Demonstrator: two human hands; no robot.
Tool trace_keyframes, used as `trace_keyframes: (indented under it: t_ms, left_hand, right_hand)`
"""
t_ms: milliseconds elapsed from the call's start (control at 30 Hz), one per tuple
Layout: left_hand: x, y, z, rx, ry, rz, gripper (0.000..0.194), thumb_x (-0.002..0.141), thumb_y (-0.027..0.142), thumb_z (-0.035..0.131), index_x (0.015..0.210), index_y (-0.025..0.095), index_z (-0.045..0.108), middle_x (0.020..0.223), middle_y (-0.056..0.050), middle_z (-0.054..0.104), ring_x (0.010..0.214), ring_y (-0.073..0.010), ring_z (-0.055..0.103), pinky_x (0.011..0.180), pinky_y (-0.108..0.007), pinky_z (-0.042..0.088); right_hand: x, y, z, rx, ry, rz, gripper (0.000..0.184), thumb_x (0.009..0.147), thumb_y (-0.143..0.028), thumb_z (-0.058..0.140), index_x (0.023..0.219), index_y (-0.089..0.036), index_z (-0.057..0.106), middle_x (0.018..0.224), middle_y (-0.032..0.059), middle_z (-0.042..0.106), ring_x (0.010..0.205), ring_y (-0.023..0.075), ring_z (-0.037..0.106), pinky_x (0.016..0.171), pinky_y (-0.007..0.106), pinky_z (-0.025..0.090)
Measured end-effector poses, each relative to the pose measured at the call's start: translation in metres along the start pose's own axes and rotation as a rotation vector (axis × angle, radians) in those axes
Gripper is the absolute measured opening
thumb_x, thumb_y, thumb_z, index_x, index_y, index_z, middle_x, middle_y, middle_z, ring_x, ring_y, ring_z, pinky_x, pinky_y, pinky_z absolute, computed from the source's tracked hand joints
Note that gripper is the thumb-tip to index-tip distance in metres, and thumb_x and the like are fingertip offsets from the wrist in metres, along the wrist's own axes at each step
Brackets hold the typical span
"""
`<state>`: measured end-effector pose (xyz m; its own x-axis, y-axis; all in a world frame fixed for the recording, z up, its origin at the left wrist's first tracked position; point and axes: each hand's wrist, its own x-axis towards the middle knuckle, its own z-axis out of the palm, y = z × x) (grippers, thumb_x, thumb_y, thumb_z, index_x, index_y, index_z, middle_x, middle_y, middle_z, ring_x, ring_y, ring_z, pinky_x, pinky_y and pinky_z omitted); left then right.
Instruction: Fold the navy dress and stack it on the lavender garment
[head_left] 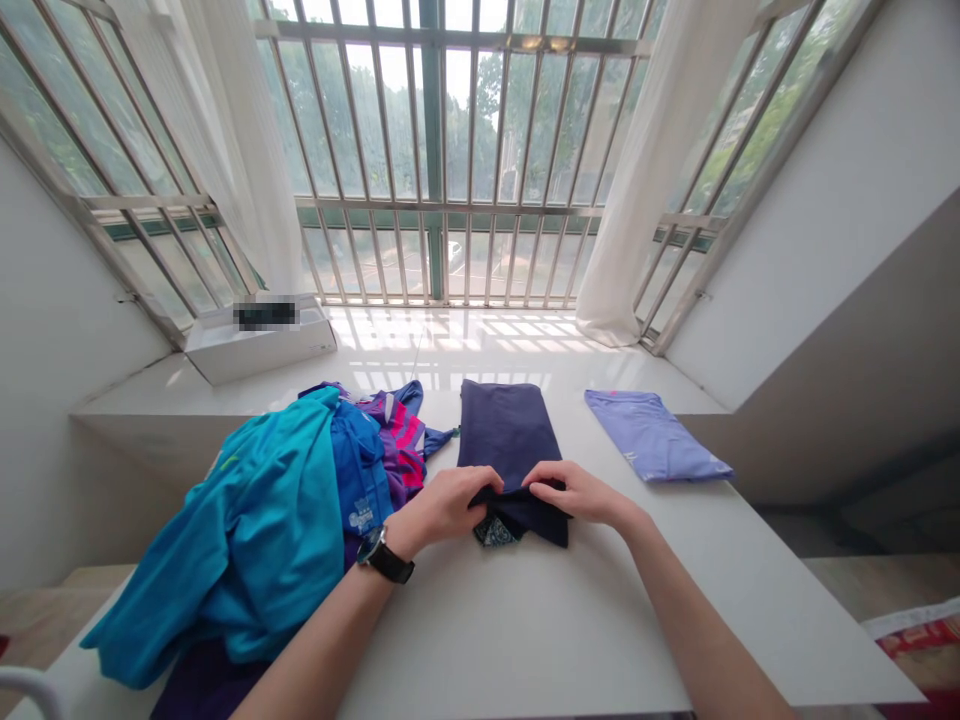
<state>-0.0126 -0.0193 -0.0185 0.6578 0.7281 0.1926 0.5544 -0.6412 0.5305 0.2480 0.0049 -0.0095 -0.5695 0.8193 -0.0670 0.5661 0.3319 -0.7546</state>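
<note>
Left forearm (322,640) and right forearm (709,640) are entering the view from the near edge of the white worktop (487,630), and I'm working with a black wristwatch (385,555) showing on the left wrist. Left hand (442,507) and right hand (577,495) are both clenching the doubled near end of a navy garment (510,440), with thumbs and fingers pinching the fold from either side, so neither hand is released. That garment is lying flat at the middle of the worktop, running toward the far edge, with a patterned inner fabric (495,530) peeking out beneath the fold. I'm judging the step in hand to be turning that near end over, and the next move calls for an even pinch from both hands so the layers stay square. Beside the left hand, a teal sports top (240,530) is heaped with a blue garment (360,470) and a purple garment with pink stripes (397,440), while a dark purple cloth (202,685) is spilling toward the near corner. Toward the right edge, a folded lilac garment (652,435) is resting well apart, and a white box (259,345) with a blurred label is sitting on the sill beyond.
</note>
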Motion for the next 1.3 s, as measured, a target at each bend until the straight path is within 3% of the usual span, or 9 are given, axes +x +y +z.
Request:
trace_keyframes:
  t_ms: [133, 400, 533, 667, 833, 933, 1033, 1167, 1300]
  left_hand:
    - [-0.001, 0.005, -0.005, -0.014, -0.057, 0.068, 0.019, 0.077, 0.011, 0.060, 0.090, 0.023, 0.065, 0.112, -0.001, 0.070, 0.106, -0.0196, 0.062, 0.093, -0.027, 0.048]
    - [-0.001, 0.010, -0.007, 0.006, -0.044, 0.072, 0.012, 0.093, 0.031, 0.059, 0.097, 0.023, 0.066, 0.104, -0.002, 0.069, 0.100, -0.0183, 0.063, 0.092, -0.028, 0.047]
    - [0.001, 0.010, 0.000, 0.126, -0.028, 0.074, 0.021, 0.091, 0.041, 0.064, 0.100, 0.022, 0.064, 0.101, -0.003, 0.068, 0.097, -0.0197, 0.062, 0.087, -0.029, 0.047]
    - [0.002, 0.012, 0.004, 0.242, -0.023, 0.087, 0.019, 0.094, 0.037, 0.059, 0.107, 0.022, 0.062, 0.099, -0.005, 0.067, 0.096, -0.0210, 0.062, 0.086, -0.032, 0.049]
    - [0.004, 0.019, 0.010, 0.281, 0.055, 0.225, 0.031, 0.095, 0.031, 0.058, 0.125, 0.024, 0.056, 0.134, -0.010, 0.057, 0.129, -0.0275, 0.047, 0.103, -0.041, 0.045]
    - [0.005, 0.021, 0.018, 0.311, 0.055, 0.266, 0.021, 0.093, 0.030, 0.060, 0.114, 0.024, 0.063, 0.141, -0.009, 0.052, 0.135, -0.0294, 0.041, 0.103, -0.044, 0.045]
    - [0.005, 0.022, 0.023, 0.313, 0.058, 0.242, 0.019, 0.095, 0.036, 0.058, 0.103, 0.022, 0.068, 0.135, -0.009, 0.058, 0.126, -0.0285, 0.050, 0.096, -0.042, 0.048]
    - [0.008, 0.021, 0.028, 0.302, 0.074, 0.138, 0.033, 0.102, 0.036, 0.044, 0.092, 0.020, 0.072, 0.106, -0.007, 0.069, 0.096, -0.0217, 0.062, 0.083, -0.036, 0.051]
    - [0.017, 0.020, 0.034, 0.219, 0.142, -0.001, 0.026, 0.098, 0.031, 0.053, 0.086, 0.019, 0.072, 0.095, -0.005, 0.070, 0.087, -0.0193, 0.062, 0.078, -0.031, 0.051]
  right_hand:
    - [-0.002, 0.000, -0.003, 0.028, -0.020, 0.018, 0.029, 0.089, -0.041, 0.054, 0.093, -0.020, 0.075, 0.090, 0.0034, 0.072, 0.081, 0.0193, 0.062, 0.073, 0.029, 0.048]
    - [-0.004, -0.001, -0.007, 0.072, -0.017, 0.055, 0.031, 0.086, -0.047, 0.060, 0.094, -0.020, 0.073, 0.090, 0.0031, 0.071, 0.082, 0.0193, 0.062, 0.076, 0.030, 0.050]
    - [-0.008, 0.001, -0.009, 0.006, -0.075, 0.011, 0.039, 0.069, -0.035, 0.077, 0.106, -0.024, 0.071, 0.106, 0.0026, 0.068, 0.097, 0.0218, 0.062, 0.088, 0.031, 0.049]
    - [-0.007, 0.005, -0.006, -0.046, -0.039, -0.048, 0.024, 0.074, -0.023, 0.065, 0.096, -0.023, 0.071, 0.104, 0.0034, 0.067, 0.092, 0.0203, 0.062, 0.085, 0.031, 0.050]
    - [-0.001, 0.012, -0.003, -0.018, 0.033, -0.019, 0.019, 0.082, -0.028, 0.057, 0.091, -0.020, 0.071, 0.091, 0.0035, 0.072, 0.081, 0.0189, 0.063, 0.077, 0.030, 0.050]
    - [0.000, 0.013, -0.002, -0.034, 0.040, -0.006, 0.021, 0.083, -0.030, 0.057, 0.093, -0.019, 0.072, 0.085, 0.0023, 0.071, 0.075, 0.0174, 0.061, 0.071, 0.028, 0.048]
    - [-0.001, 0.010, -0.003, -0.018, 0.037, 0.001, 0.024, 0.084, -0.031, 0.055, 0.094, -0.019, 0.072, 0.083, 0.0018, 0.071, 0.073, 0.0167, 0.060, 0.067, 0.027, 0.047]
    - [-0.003, 0.007, -0.005, 0.008, 0.028, 0.013, 0.024, 0.085, -0.032, 0.054, 0.094, -0.019, 0.073, 0.081, 0.0010, 0.070, 0.071, 0.0161, 0.059, 0.064, 0.026, 0.045]
    - [-0.003, 0.006, -0.004, 0.014, 0.019, 0.023, 0.025, 0.087, -0.035, 0.054, 0.094, -0.020, 0.072, 0.078, 0.0002, 0.068, 0.069, 0.0157, 0.057, 0.062, 0.026, 0.044]
